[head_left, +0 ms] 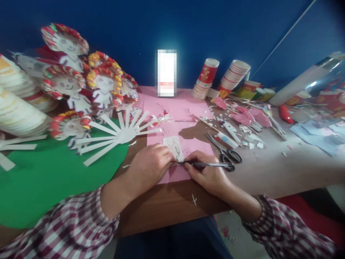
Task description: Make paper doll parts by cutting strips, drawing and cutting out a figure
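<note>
My left hand [151,162] pinches the lower left of a small piece of white paper [171,144] with dark drawn lines on it. The fingers are bent and partly hide that edge. In my right hand [206,172] is a pen [215,164], held nearly flat, its tip end at the paper's lower edge. Both hands rest over a sheet of pink paper [176,176] with cut-out edges. Just right of the pen lie scissors [230,154] with black handles and their blades slightly apart. A glue tube [225,139] lies behind them.
Paper figures [104,86] and stacked cups [16,108] crowd the left, near a white fan-shaped cut-out [125,135] on a green sheet [59,180]. A lit screen [166,72] stands at the back. Paper cups [208,73], scraps and a long roll [302,81] lie right.
</note>
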The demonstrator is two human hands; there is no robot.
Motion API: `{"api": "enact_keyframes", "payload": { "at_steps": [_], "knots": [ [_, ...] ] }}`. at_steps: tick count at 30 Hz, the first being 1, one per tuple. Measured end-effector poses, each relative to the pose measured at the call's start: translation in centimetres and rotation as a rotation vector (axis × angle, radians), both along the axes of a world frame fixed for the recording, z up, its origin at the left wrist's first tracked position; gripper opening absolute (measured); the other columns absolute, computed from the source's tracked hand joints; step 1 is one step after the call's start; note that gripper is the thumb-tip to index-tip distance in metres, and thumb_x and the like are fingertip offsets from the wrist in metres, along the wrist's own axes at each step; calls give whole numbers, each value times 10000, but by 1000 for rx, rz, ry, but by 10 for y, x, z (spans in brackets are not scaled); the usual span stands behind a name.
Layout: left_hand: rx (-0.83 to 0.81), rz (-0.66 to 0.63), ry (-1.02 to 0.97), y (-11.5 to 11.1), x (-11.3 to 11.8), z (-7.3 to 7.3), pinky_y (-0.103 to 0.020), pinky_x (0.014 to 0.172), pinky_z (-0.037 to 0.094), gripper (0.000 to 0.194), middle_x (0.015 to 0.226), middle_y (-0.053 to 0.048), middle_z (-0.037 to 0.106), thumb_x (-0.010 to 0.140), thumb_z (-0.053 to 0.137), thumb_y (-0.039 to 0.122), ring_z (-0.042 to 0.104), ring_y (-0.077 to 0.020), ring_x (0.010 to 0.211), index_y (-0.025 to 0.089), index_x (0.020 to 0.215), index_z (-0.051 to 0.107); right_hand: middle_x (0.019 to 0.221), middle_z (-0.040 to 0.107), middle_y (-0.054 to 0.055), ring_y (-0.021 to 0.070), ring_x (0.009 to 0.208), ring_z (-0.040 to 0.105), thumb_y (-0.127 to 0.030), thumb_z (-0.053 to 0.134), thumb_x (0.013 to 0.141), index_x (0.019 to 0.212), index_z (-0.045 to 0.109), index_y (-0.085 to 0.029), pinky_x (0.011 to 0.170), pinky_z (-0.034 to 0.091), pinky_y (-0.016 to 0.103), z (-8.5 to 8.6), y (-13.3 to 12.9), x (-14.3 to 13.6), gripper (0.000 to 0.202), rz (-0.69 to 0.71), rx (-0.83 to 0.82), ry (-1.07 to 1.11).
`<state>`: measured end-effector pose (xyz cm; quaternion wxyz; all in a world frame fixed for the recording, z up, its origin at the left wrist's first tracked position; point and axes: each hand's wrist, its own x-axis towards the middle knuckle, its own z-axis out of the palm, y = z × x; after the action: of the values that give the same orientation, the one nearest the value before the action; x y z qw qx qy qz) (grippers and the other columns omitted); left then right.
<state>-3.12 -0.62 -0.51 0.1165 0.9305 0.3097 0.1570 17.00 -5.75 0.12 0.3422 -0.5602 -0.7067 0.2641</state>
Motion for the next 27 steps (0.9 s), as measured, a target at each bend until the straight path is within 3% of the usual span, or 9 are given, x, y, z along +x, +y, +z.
{"api": "enact_keyframes", "payload": {
  "at_steps": [5,14,22,27],
  "knots": [
    [11,-5,1,1,0,-3,-368,826,486,182,875,-66,657,925,495,185,595,-212,909,170,971,671,642,657,-5,103,528,557,-177,614,783,780,622,-177,492,429,197,-2,1,2,9,-37,5,92],
    [35,8,-16,1,-1,-2,-362,773,485,174,858,-61,659,929,495,222,591,-220,865,156,936,656,654,658,-5,103,531,553,-170,611,773,792,620,-177,512,438,203,-1,-1,1,21,-22,12,64],
    [87,14,-25,3,-2,-5,-339,773,501,250,938,-65,685,909,466,89,610,-206,880,157,1096,617,688,666,-2,114,573,578,-170,600,781,791,620,-184,564,455,219,0,-1,1,26,-1,55,-19],
    [88,-33,-25,7,-3,-8,-371,820,498,241,986,-77,679,916,467,96,601,-218,912,135,1111,605,684,662,4,114,577,586,-165,596,786,801,617,-175,552,450,213,0,-2,1,28,8,82,-2]
  ]
}}
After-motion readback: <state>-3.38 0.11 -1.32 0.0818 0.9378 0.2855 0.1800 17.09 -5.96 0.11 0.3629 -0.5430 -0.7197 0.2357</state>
